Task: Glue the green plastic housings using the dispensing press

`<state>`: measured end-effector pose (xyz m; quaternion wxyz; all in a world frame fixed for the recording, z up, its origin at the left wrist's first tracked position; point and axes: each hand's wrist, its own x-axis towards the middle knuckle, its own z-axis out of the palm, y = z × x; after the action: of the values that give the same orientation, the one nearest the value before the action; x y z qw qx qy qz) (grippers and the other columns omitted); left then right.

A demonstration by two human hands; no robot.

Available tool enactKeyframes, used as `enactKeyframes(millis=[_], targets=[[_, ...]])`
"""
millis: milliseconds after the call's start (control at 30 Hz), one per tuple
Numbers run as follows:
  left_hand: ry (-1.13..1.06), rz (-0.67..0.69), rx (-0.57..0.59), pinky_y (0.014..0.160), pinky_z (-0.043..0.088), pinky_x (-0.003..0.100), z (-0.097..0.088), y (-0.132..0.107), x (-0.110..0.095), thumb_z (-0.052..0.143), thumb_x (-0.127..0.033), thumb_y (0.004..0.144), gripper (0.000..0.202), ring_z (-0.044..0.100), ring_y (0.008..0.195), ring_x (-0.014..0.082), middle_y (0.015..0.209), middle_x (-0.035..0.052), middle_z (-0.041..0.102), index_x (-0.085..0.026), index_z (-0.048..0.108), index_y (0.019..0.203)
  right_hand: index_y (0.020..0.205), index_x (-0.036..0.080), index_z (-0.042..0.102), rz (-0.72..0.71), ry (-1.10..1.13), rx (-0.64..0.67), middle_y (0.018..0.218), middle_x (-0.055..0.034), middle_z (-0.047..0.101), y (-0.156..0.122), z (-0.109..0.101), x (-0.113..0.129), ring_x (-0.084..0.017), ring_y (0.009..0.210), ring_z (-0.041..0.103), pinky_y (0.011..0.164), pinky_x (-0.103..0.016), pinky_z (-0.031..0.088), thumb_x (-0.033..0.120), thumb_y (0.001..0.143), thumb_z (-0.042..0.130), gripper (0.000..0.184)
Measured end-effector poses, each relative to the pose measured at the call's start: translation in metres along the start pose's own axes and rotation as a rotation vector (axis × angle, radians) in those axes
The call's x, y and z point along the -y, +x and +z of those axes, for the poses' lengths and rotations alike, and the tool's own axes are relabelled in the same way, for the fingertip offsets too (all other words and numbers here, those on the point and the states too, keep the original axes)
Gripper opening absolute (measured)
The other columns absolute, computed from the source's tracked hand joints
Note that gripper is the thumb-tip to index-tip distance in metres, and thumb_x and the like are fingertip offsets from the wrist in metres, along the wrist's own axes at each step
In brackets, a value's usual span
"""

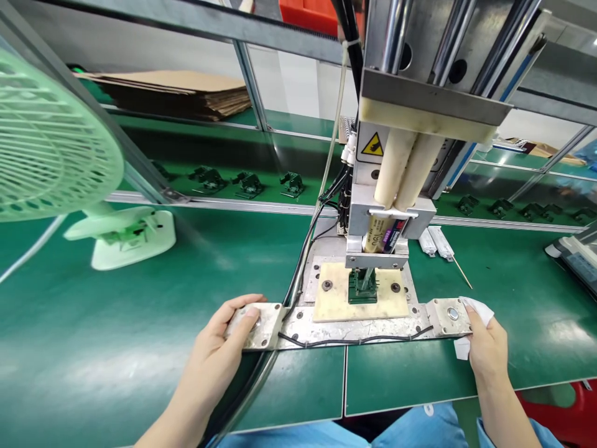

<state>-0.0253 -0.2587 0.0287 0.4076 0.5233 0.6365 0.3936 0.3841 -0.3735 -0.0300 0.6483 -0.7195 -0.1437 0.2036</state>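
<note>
My left hand (221, 339) is closed round the left metal button box (270, 326) of a dispensing machine, its thumb lying over the top. At the other end of the base, my right hand (489, 350) grips a white tissue (481, 310) and rests against the right button box (441, 325), whose round silver button shows uncovered. Between the hands, a dark green plastic part (358, 294) sits in a cream fixture plate (331, 306). Directly above it is a twin glue cartridge (382, 233), with a clear nozzle reaching down to the part.
A green fan (133, 239) stands at left. Black cables (301, 274) run beside the machine column. White cartridges (436, 242) and a thin stick (463, 272) lie at right. Several green parts (249, 183) line the belt behind. A dark device (578, 264) sits far right.
</note>
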Motion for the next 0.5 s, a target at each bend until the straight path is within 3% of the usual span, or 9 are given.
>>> enactKeyframes(millis=[133,233,300,367,433,500], targets=[[-0.017,-0.029,-0.027,0.068,0.053,0.023,0.002,0.001,-0.001,0.065,-0.060,0.074,0.045,0.066,0.080,0.0198,0.096,0.0027,0.074,-0.023,0.066,0.101,0.102,0.013,0.074,0.023,0.037,0.003,0.101,-0.0106,0.074,0.000,-0.001,-0.002,-0.031,0.096,0.068,0.084,-0.041,0.054,0.054,0.065,0.083,0.056],[-0.019,-0.051,-0.028,0.068,0.053,0.022,0.002,0.000,-0.004,0.064,-0.060,0.074,0.045,0.066,0.081,0.0196,0.095,0.0021,0.075,-0.024,0.066,0.100,0.102,0.013,0.073,0.054,0.059,-0.003,0.094,-0.0087,0.074,0.004,-0.001,0.004,-0.026,0.079,0.068,0.066,-0.035,0.055,0.051,0.062,0.086,0.056],[-0.013,-0.042,-0.026,0.068,0.053,0.022,0.002,0.000,-0.004,0.064,-0.060,0.074,0.045,0.065,0.080,0.0197,0.096,0.0021,0.074,-0.024,0.066,0.100,0.093,0.013,0.071,0.077,0.085,0.030,0.076,-0.0051,0.070,0.009,0.001,0.015,-0.019,0.060,0.061,0.050,-0.030,0.049,0.050,0.057,0.088,0.054],[-0.010,-0.027,-0.027,0.067,0.053,0.023,0.002,0.000,-0.003,0.064,-0.060,0.074,0.045,0.065,0.078,0.0195,0.096,0.0022,0.074,-0.024,0.067,0.100,0.077,0.015,0.067,0.087,0.117,0.101,0.057,0.0014,0.056,0.016,0.004,0.029,-0.011,0.044,0.045,0.038,-0.024,0.036,0.049,0.051,0.091,0.049],[-0.004,-0.020,-0.029,0.066,0.053,0.023,0.002,0.001,-0.001,0.064,-0.060,0.074,0.045,0.065,0.077,0.0194,0.096,0.0024,0.074,-0.024,0.067,0.100,0.069,0.017,0.061,0.069,0.147,0.159,0.053,0.0059,0.046,0.024,0.011,0.041,-0.006,0.041,0.032,0.035,-0.021,0.026,0.047,0.045,0.092,0.049],[-0.002,-0.023,-0.036,0.065,0.053,0.023,0.002,0.001,-0.001,0.064,-0.059,0.074,0.044,0.065,0.076,0.0194,0.094,0.0026,0.074,-0.023,0.067,0.100,0.069,0.017,0.060,0.047,0.156,0.170,0.054,0.0068,0.044,0.030,0.019,0.047,-0.005,0.042,0.030,0.035,-0.020,0.025,0.049,0.044,0.092,0.051]])
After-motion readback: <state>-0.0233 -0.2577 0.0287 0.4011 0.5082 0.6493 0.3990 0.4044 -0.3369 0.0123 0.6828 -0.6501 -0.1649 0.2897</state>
